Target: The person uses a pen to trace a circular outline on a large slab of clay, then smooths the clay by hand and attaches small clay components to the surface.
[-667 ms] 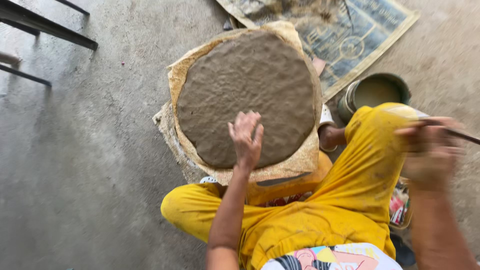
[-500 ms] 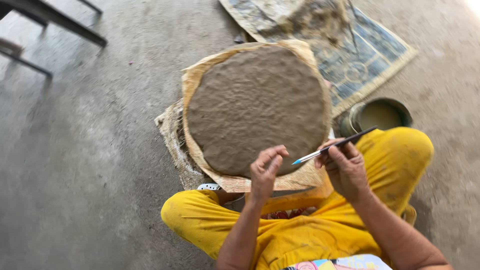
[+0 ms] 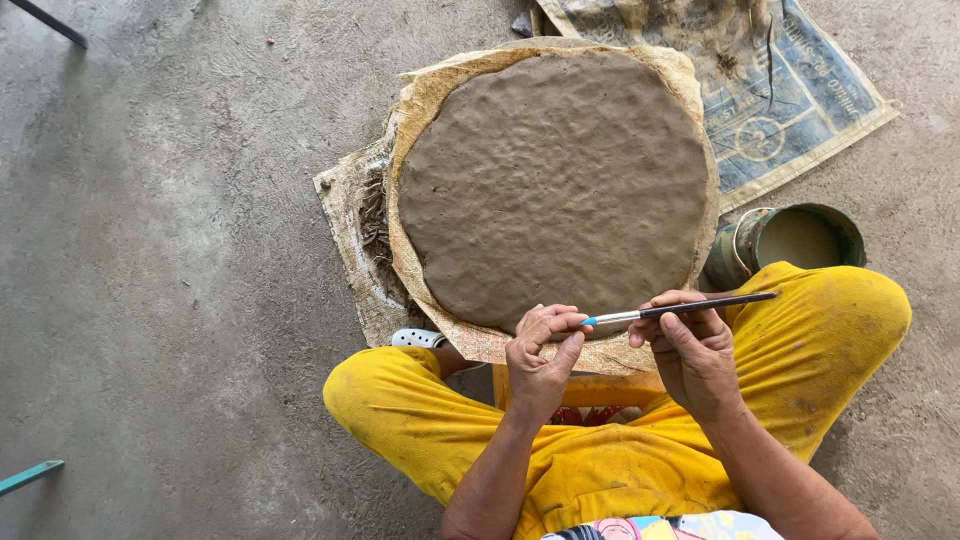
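Bare grey concrete floor (image 3: 170, 250), rough and dusty, carrying everything. Sitting cross-legged on it in yellow trousers (image 3: 620, 460), knees spread toward the floor's lower edge.

Lying in front of the knees: round slab of brown clay (image 3: 553, 185), surface dimpled all over, resting on a coarse burlap cloth (image 3: 420, 110) that is showing as a pale rim around it. Peeking out under the cloth's left side: a frayed woven sack (image 3: 345, 235). Spreading toward the floor's upper right corner: a blue-patterned printed sack (image 3: 800, 95), soiled, one edge tucked under the cloth.

Standing just beside the slab's right edge and touching the right knee: a green bucket (image 3: 790, 240), holding pale cloudy liquid.

Left hand (image 3: 540, 360) hovering over the near rim of the cloth, fingers curled together, thumb and forefinger pinching the pale tip of a thin brush (image 3: 680, 310). Right hand (image 3: 695, 355) clamped round the brush's dark handle, fingers wrapped over it. Brush lying nearly level, pointing left, spanning between both hands, just above the slab's near edge.

Showing under the near rim of the cloth: an orange low stool or board (image 3: 590, 388), partly hidden. Poking out by the left knee: a white sandal (image 3: 418, 338). Lying at the floor's lower left edge: a teal strip (image 3: 30, 476).
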